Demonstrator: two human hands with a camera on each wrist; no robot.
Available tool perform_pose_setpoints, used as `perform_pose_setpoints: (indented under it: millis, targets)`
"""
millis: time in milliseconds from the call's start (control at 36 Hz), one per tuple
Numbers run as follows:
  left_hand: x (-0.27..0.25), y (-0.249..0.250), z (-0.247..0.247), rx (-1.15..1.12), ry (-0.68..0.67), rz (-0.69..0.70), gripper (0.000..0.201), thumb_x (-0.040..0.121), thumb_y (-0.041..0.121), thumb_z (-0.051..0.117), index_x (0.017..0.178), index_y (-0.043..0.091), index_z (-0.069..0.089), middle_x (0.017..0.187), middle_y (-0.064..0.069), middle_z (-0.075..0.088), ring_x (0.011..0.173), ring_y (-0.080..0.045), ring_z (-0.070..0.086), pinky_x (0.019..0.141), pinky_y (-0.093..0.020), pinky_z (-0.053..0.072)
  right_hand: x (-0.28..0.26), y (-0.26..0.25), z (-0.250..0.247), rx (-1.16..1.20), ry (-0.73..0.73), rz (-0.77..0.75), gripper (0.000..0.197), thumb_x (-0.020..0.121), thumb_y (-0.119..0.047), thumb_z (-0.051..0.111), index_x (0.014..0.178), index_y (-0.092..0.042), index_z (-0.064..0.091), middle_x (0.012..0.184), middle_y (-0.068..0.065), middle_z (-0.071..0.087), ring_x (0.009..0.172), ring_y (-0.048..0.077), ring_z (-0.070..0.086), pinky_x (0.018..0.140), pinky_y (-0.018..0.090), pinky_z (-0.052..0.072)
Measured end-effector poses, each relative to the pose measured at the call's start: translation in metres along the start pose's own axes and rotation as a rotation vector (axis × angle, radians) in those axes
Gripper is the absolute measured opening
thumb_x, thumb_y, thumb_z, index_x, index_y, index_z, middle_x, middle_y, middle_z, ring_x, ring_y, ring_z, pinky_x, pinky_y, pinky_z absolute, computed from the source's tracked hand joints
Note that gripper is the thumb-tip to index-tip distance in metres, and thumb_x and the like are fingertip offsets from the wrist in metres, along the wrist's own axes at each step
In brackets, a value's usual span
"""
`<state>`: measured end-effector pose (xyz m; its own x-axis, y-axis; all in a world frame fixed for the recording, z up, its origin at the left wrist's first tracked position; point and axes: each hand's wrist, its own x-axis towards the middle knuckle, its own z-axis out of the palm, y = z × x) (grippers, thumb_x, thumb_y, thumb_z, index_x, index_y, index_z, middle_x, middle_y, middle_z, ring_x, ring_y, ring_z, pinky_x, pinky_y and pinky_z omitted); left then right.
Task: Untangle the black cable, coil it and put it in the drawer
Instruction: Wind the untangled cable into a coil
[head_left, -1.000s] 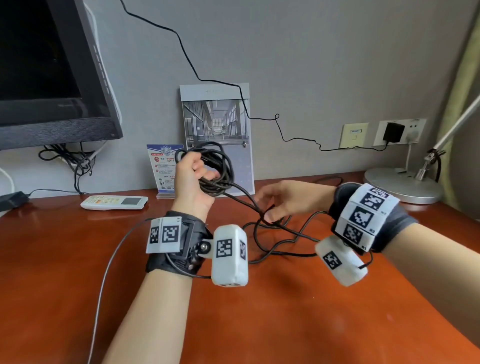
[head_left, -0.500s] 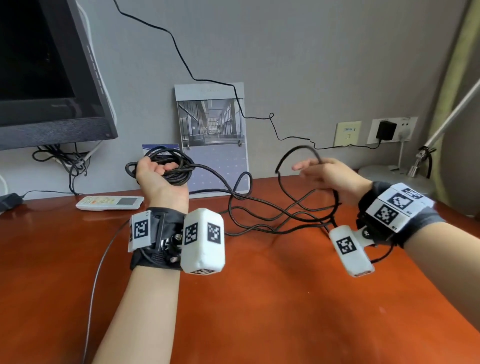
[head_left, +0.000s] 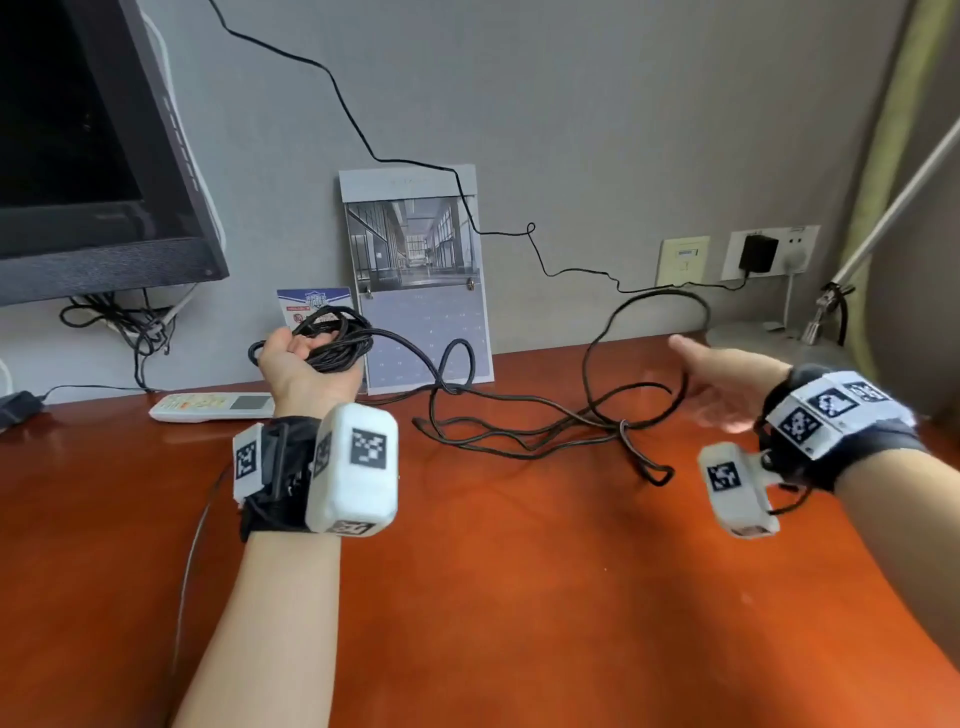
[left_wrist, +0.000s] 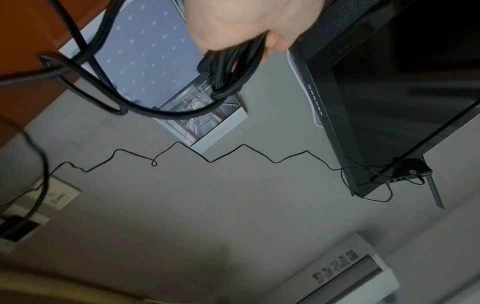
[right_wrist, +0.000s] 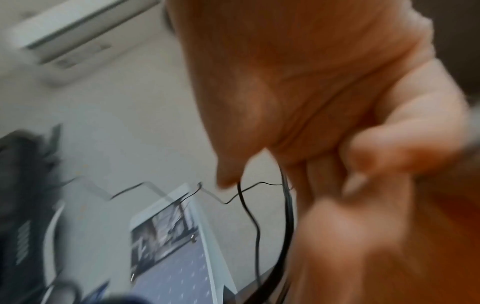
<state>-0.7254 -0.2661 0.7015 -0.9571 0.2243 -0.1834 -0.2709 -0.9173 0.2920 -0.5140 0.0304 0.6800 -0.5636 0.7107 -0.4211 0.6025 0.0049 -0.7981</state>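
Note:
The black cable (head_left: 519, 415) lies in loose tangled loops across the middle of the red-brown desk (head_left: 519, 597). My left hand (head_left: 306, 364) is raised palm up and grips a bundle of coiled turns (head_left: 332, 343); the left wrist view shows the fingers of that hand (left_wrist: 246, 22) curled round the bundle (left_wrist: 228, 70). My right hand (head_left: 727, 374) is far out to the right. A tall cable loop (head_left: 660, 296) arches up from it. In the blurred right wrist view its fingers (right_wrist: 363, 156) curl round the cable strand (right_wrist: 287, 205). No drawer is in view.
A monitor (head_left: 93, 156) stands at the back left above a white remote (head_left: 213, 405). A calendar (head_left: 421, 280) and a small card (head_left: 311, 306) lean on the wall. A thin wire (head_left: 571, 270) runs to a plugged charger (head_left: 757, 253). A lamp base (head_left: 769, 338) sits at the back right.
My hands have drawn apart: the right one swung out to the right with a strand, stretching the tangle across the desk. The left one turned palm up and shifted left with the coil.

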Motion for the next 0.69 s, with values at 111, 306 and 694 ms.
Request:
perform_pose_setpoints:
  millis: [111,306,694]
  targets:
    - [-0.005,-0.001,0.002,0.015,-0.004,0.006,0.055,0.094,0.013,0.042,0.041,0.013,0.032,0.062,-0.001,0.038,0.065,-0.021,0.042,0.106,-0.044,0.038,-0.035,-0.002,0.003,-0.621,-0.21,0.043,0.069,0.094,-0.062,0.032,0.093,0.0,0.063,0.072,0.01,0.073,0.04,0.013,0.05,0.041,0.015,0.032]
    - [-0.023,-0.002,0.007,0.087,-0.039,0.04,0.041,0.098,0.014,0.04,0.059,0.016,0.026,0.049,0.005,0.036,0.051,-0.013,0.042,0.089,-0.029,0.046,-0.041,-0.014,0.012,-0.29,0.045,-0.252,0.027,0.093,-0.012,0.048,0.068,-0.006,0.056,0.048,0.006,0.053,0.033,0.014,0.049,0.037,0.013,0.039]
    - [-0.017,0.001,0.006,0.033,-0.17,-0.114,0.053,0.096,0.014,0.042,0.044,0.016,0.032,0.039,0.007,0.029,0.036,-0.01,0.032,0.072,-0.019,0.037,0.019,-0.052,0.077,-1.709,-0.073,-0.684,0.068,0.093,-0.011,0.053,0.15,-0.013,0.017,0.157,0.005,0.016,0.145,0.024,0.009,0.115,0.033,0.012]
